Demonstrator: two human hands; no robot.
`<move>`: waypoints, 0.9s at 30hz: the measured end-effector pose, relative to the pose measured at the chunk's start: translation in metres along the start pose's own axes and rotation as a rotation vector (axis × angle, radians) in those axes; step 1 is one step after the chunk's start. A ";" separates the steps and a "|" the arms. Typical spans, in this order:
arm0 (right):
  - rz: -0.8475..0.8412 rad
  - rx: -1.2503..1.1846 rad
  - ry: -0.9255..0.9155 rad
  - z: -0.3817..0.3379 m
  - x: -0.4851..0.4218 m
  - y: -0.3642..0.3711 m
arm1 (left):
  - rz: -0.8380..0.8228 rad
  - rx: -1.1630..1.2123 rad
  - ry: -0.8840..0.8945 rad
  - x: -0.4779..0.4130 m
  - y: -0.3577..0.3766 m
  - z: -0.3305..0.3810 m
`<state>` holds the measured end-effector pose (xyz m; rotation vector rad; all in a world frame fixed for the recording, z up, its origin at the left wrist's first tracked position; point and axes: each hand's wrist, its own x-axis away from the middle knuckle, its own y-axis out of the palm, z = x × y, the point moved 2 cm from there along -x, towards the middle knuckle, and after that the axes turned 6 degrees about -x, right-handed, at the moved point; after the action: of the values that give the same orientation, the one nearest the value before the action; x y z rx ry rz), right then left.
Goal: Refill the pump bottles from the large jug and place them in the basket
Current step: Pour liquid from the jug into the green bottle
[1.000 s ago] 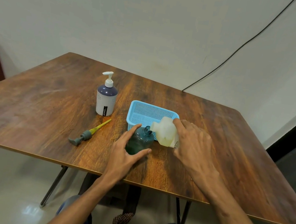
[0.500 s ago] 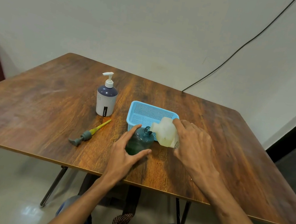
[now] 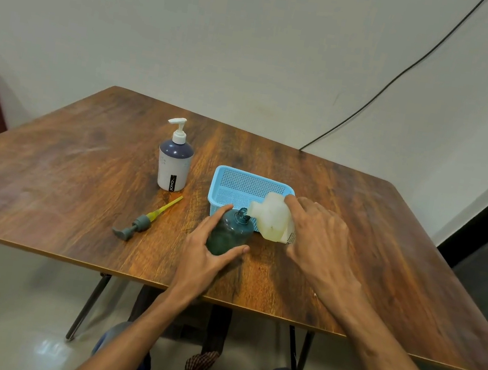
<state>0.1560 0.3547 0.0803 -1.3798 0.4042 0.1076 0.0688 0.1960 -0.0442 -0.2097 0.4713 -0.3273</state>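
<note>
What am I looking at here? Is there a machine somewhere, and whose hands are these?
There is no machine. A person works with bare hands, and a camera worn on their head looks down at them. On the wooden table stand a blue basket and a white pump bottle. A loose pump lies nearby. The left hand holds a green bottle that has no pump on it. The right hand tips a pale jug so its spout meets the bottle's neck. No bottle is in the basket yet.

basket (image 3: 238, 184) light blue mesh | bottle (image 3: 229, 233) dark teal | jug (image 3: 272, 220) translucent white
</note>
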 end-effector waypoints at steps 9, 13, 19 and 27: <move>0.001 0.000 0.010 0.001 0.000 0.001 | 0.016 0.013 0.021 0.000 0.000 0.001; 0.005 0.005 0.002 0.000 -0.001 0.000 | 0.016 0.021 0.016 -0.001 0.000 0.000; -0.005 0.002 0.009 0.000 -0.001 0.001 | 0.009 0.021 0.016 -0.001 0.001 -0.002; -0.011 0.014 0.009 -0.002 -0.001 -0.002 | 0.012 0.019 0.018 -0.001 0.001 -0.001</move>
<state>0.1555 0.3526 0.0819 -1.3693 0.4037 0.0892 0.0678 0.1966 -0.0451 -0.1856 0.4873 -0.3218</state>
